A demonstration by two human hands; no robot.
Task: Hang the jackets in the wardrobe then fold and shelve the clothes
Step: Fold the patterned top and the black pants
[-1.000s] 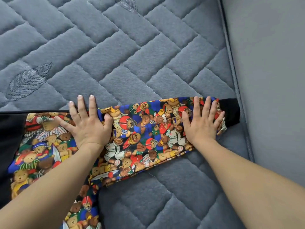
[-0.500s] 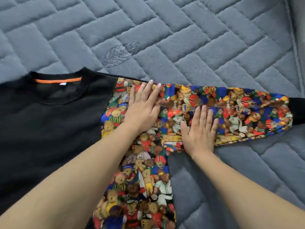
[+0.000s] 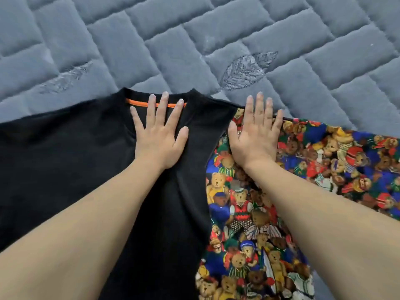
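Both hands slid leftward: left hand (image 3: 159,135) and right hand (image 3: 255,135) press spread-flat on sweatshirt (image 3: 65,169).

A black sweatshirt (image 3: 65,169) with teddy-bear-print sleeve (image 3: 324,161) lay flat on the grey quilted mattress (image 3: 194,40). The left hand (image 3: 159,135) pressed its collar, the right hand (image 3: 256,135) its shoulder, fingers straight.

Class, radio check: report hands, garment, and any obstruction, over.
Left hand flat on black chest by collar. Right hand flat on printed shoulder. Sweatshirt spread on quilt, unfolded. Nothing in the way.

Soft even light, slightly blurred, wide-angle warp
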